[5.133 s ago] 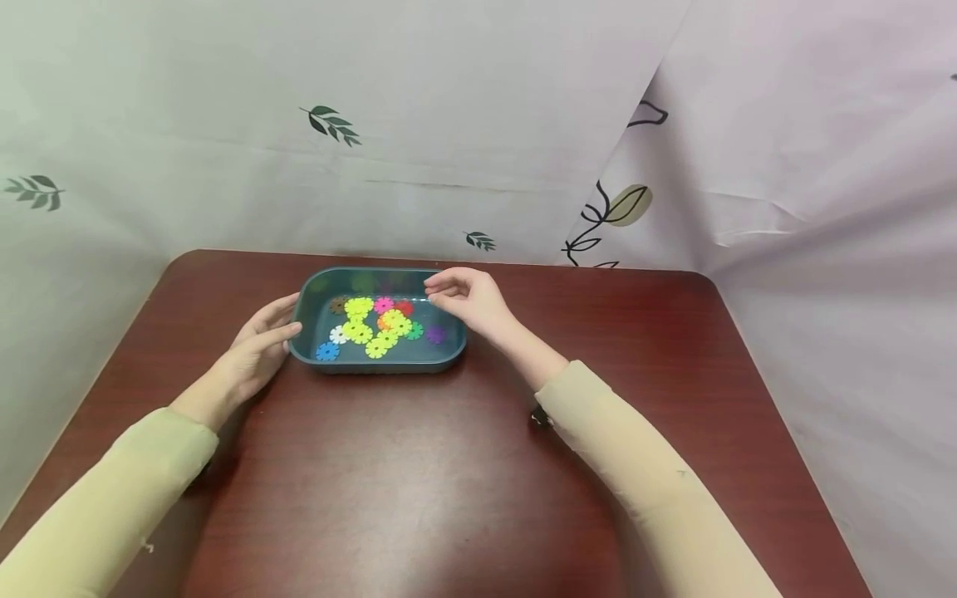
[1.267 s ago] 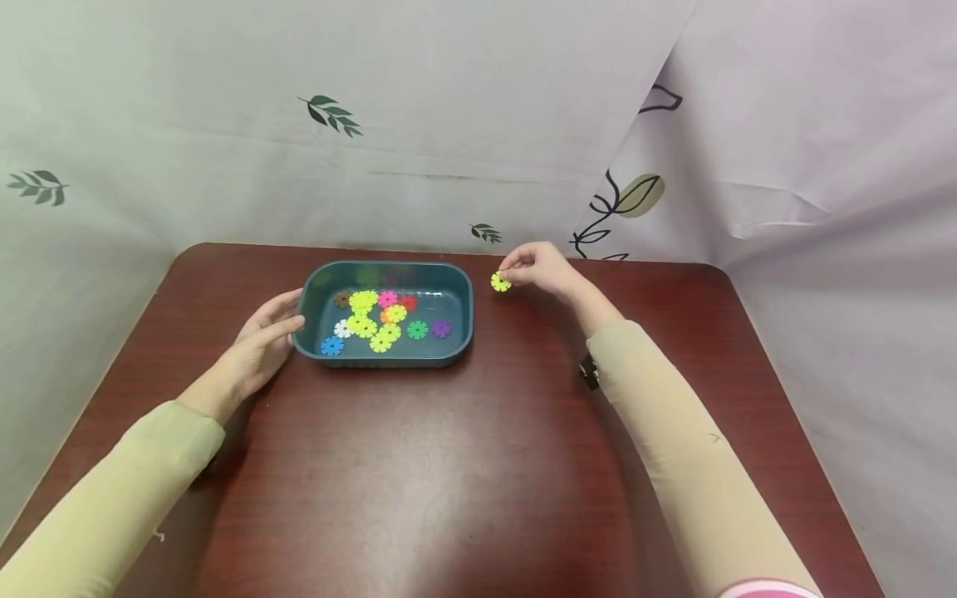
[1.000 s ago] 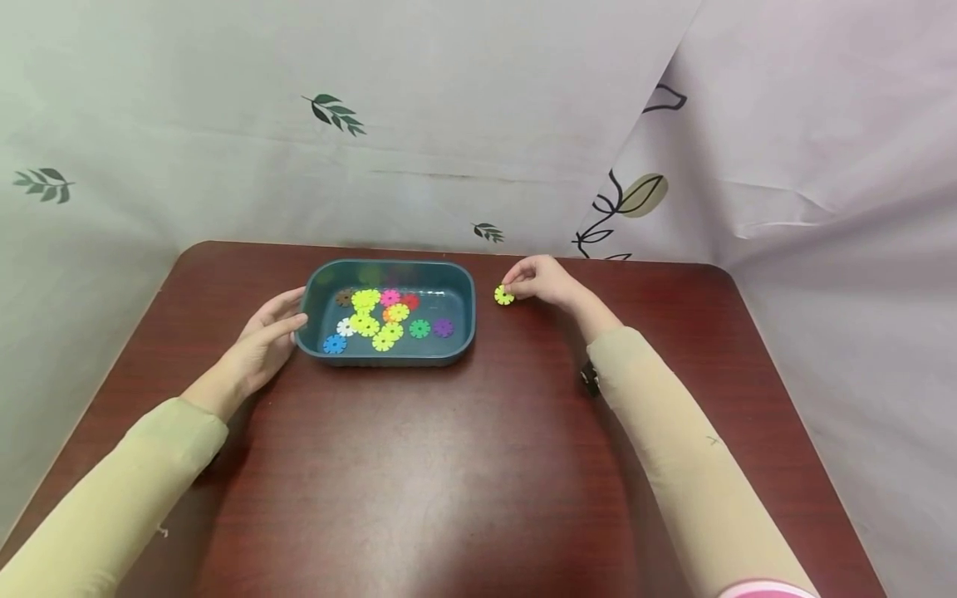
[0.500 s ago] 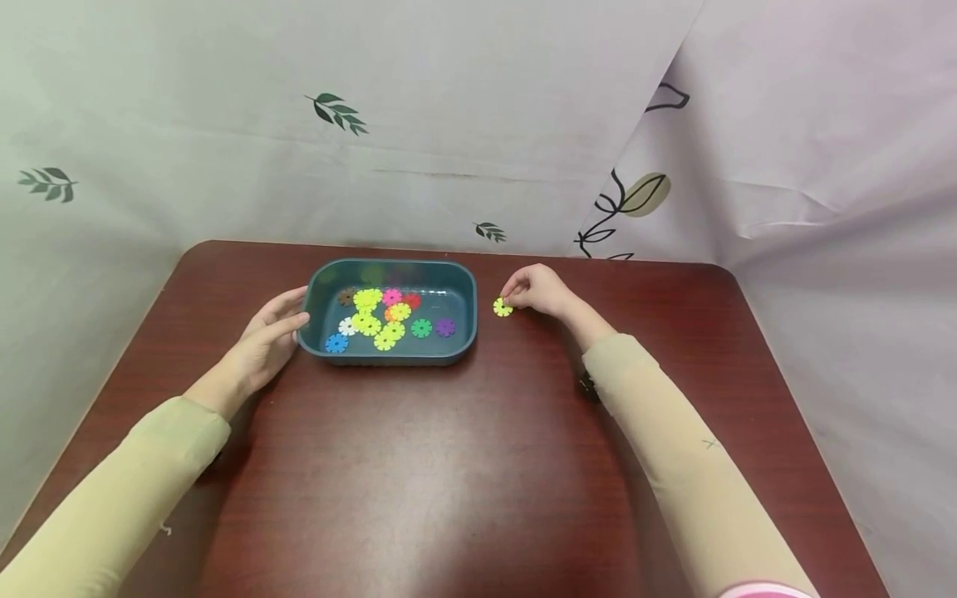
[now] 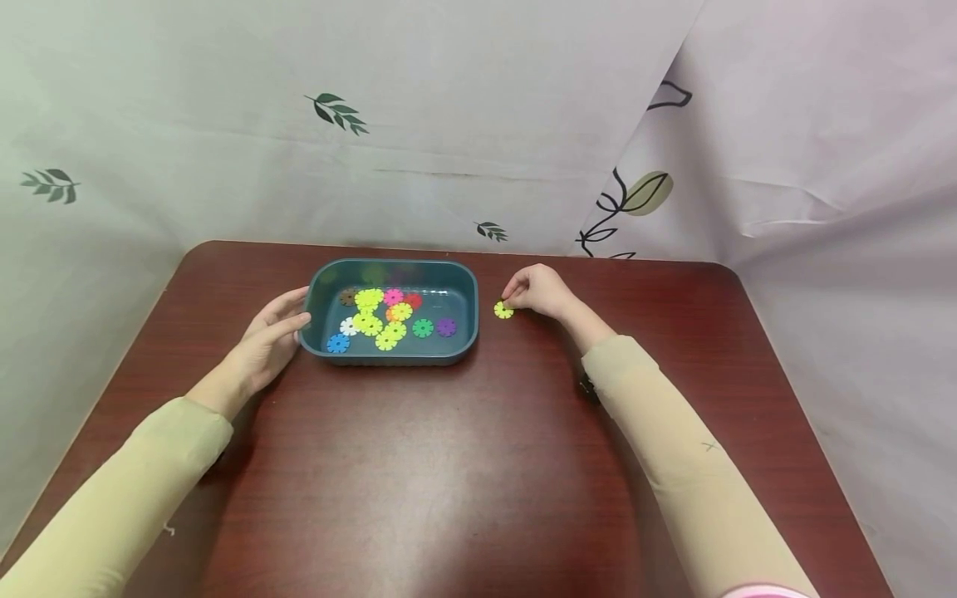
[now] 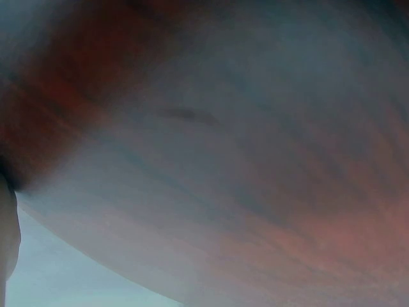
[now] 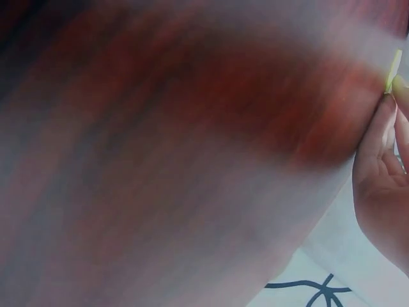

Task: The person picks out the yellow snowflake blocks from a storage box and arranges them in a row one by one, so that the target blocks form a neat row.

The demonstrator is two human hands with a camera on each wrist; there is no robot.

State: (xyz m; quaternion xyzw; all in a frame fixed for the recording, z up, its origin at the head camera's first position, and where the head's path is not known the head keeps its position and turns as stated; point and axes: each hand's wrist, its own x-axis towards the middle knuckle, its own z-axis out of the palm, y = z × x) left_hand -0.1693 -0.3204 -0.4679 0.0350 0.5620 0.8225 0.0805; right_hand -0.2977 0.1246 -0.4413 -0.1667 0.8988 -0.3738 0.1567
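Observation:
My right hand (image 5: 544, 291) pinches a yellow notched plastic disc (image 5: 504, 310) between thumb and fingertips, just right of the tray and low over the table. In the right wrist view, the disc (image 7: 395, 69) appears edge-on at the fingertips, at the right border. My left hand (image 5: 265, 340) holds the left end of a dark teal tray (image 5: 389, 361), thumb at the rim and fingers along the outer wall. Several yellow discs (image 5: 367, 322) overlap in the tray. Around them lie a blue disc (image 5: 338, 343), a green disc (image 5: 423, 328) and a purple disc (image 5: 446, 327).
The tray also contains white (image 5: 349, 326), brown, pink (image 5: 393, 296), red and orange discs. A reddish-brown wooden table (image 5: 419, 465) lies under everything. Behind it hangs a pale curtain (image 5: 419, 124) with leaf prints. The left wrist view shows mostly blurred table surface (image 6: 255, 192).
Since the oldest frame, my right hand has moved from above the tray to its right, now with a yellow disc. Lately it has come lower and nearer. My left hand stays at the tray.

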